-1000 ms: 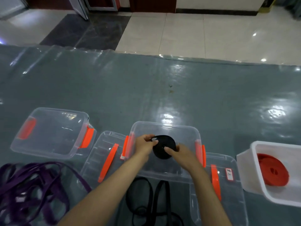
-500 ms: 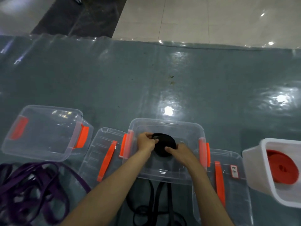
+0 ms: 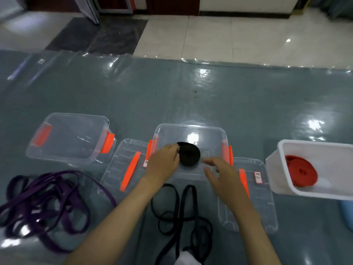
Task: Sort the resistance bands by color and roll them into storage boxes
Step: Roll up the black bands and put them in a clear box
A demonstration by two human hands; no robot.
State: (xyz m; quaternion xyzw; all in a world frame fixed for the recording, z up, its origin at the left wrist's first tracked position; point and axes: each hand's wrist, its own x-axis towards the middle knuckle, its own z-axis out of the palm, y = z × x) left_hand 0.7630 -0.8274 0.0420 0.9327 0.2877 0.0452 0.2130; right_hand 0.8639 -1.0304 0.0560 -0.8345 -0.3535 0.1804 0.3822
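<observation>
Landmark = middle clear box (image 3: 191,131). Everything is placed relative to it.

Far left of it: purple bands (image 3: 44,199), loose tangle on the mat, unrolled. An empty clear box (image 3: 66,136) sits between that tangle and the middle box, with a lid (image 3: 124,165) lying just beside the middle box's left wall.

Inside the middle box: black roll (image 3: 189,153), lying flat, coil axis up, roughly centred on the floor.

Left hand (image 3: 164,163) reaches over the box's near-left rim, with fingertips at the roll's left edge. I can't tell whether it is a pinch or just contact, since the fingers hide it.

Right hand (image 3: 221,175) is at the near-right rim, fingers spread and slack, holding nothing, just clear of the roll. So the left hand is nearer.

Near side of the box, between the forearms: loose black bands (image 3: 181,213), long axis running toward the box. Probably the next pickup; either hand can reach them by pulling straight back.

Right of the box: second lid (image 3: 248,196), then a white bin (image 3: 305,190) with the red roll (image 3: 301,173) in it.
</observation>
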